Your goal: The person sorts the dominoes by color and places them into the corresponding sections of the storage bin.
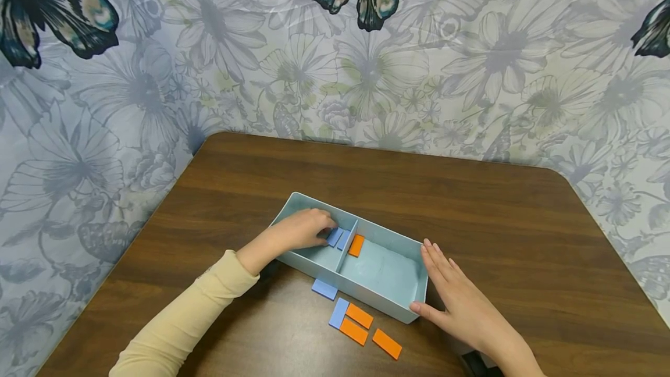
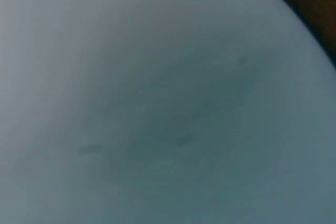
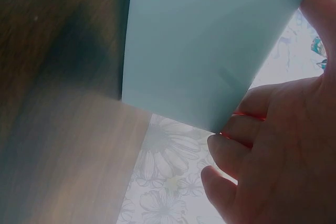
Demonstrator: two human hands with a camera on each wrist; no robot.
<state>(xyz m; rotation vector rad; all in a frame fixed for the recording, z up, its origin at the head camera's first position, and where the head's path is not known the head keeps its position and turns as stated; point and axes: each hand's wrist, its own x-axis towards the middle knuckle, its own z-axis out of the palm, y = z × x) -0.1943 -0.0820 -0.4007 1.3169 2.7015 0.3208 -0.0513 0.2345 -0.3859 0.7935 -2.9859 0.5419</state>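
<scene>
While the light blue box [image 1: 389, 301] sits near the middle of the wooden table [image 1: 471, 202], the left hand [image 1: 303, 228] reaches into its left compartment, fingers curled over blue tiles [image 1: 337, 238] by the divider [image 1: 346, 246]; whether it grips one cannot be told. An orange tile [image 1: 356, 245] lies just past the divider. The right hand [image 1: 460, 301] rests with straight fingers against the box's right end. Loose tiles [image 1: 358, 322] lie just in front of the box.

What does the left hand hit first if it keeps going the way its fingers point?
Probably the blue tiles at the left hand's fingertips, then the box's divider just beyond. Contact is unclear; the fingers hide it.
</scene>
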